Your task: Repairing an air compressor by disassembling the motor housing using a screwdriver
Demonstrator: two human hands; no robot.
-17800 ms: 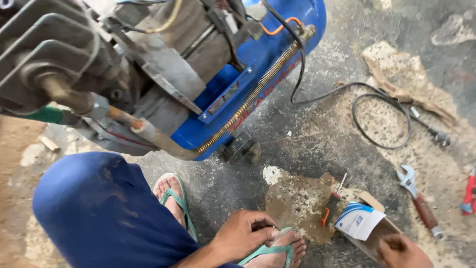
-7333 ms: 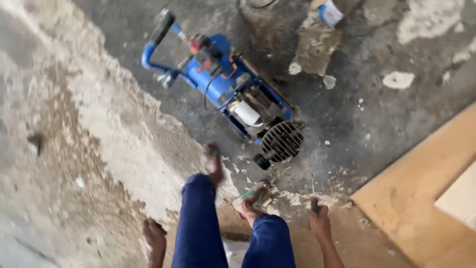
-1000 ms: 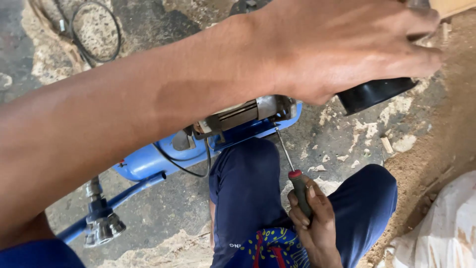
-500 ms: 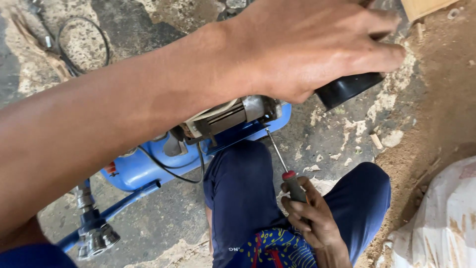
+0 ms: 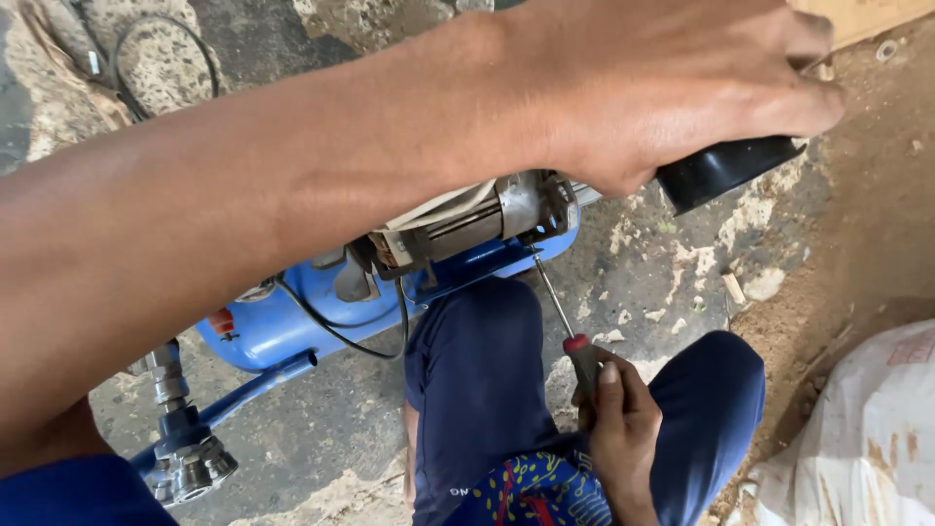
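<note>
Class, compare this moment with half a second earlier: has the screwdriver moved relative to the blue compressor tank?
No. The screwdriver in the right hand keeps its tip at the same spot under the motor on the blue tank; only the camera view shifted slightly.

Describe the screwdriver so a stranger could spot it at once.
Start at the blue tank lying on the floor under the outstretched left hand. Below its motor, between the knees, the right hand grips the screwdriver: the only slim steel shaft with a red-collared dark handle, tip against the motor.

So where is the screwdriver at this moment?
In the head view the screwdriver is right of centre, gripped by the right hand, its tip against the motor of the blue machine.
</note>
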